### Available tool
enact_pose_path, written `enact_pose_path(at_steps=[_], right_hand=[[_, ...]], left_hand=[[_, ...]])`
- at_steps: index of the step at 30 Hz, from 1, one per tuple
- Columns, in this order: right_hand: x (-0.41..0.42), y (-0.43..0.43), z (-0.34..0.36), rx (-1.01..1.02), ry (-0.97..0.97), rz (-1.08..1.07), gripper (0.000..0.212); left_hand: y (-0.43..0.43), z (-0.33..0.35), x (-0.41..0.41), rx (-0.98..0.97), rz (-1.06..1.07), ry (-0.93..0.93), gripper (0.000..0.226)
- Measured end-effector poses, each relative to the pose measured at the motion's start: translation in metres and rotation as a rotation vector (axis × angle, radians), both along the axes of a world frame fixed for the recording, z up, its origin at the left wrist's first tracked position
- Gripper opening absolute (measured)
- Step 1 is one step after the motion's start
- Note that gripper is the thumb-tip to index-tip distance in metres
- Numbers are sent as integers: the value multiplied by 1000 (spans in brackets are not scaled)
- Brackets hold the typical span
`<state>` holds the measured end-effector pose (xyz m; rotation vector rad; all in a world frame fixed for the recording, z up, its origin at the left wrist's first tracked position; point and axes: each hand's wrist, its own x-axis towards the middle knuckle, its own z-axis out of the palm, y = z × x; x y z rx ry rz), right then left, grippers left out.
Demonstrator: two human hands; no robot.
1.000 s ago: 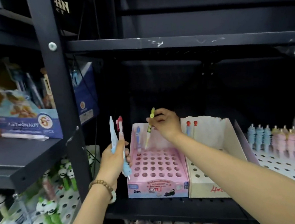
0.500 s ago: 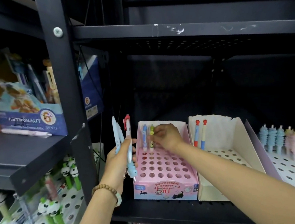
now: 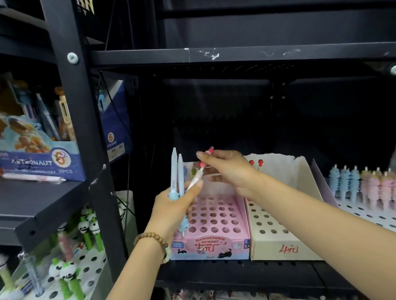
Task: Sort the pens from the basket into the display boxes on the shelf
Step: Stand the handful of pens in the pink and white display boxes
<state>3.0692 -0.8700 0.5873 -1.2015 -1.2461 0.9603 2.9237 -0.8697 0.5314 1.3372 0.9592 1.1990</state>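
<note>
Left hand [image 3: 173,206] has its fingers wrapped around two slim pale-blue plastic pens [image 3: 175,173], standing upright. Right hand [image 3: 229,168] pinches the red top of a white pen [image 3: 198,176], tilted, with its lower end at the left thumb. All of it hovers over the pink cardboard box [image 3: 219,219] with round holes, which touches a beige box [image 3: 284,235] on the black metal shelf [image 3: 226,275].

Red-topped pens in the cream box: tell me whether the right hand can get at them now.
Probably yes: the right hand sits just beside the red-topped pens, nothing between, and the cream box is open-topped. But its fingers pinch a red-capped pen, so grasping looks awkward.
</note>
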Motion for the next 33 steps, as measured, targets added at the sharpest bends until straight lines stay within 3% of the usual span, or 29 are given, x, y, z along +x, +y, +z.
enact_pose_path(at_steps=[4, 8, 15, 20, 24, 30, 33], right_hand=[[13, 9, 5, 67, 48, -91, 12], [27, 24, -4, 147, -73, -260, 14], [23, 51, -24, 212, -274, -272, 15], [19, 61, -33, 140, -310, -210, 17], [17, 63, -54, 50, -533, -167, 11], [14, 53, -55, -50, -612, -124, 26], [13, 32, -42, 12, -616, -147, 27]], left_hand=[[8, -1, -6, -42, 73, 50, 30], [13, -2, -14, -120, 86, -194, 15], [17, -6, -19, -222, -76, -478, 19], [21, -12, -18, -227, -76, -532, 20], [25, -17, -20, -238, -30, -550, 18], [23, -15, -17, -266, -33, -550, 20], [19, -8, -9, -256, -15, -590, 15]])
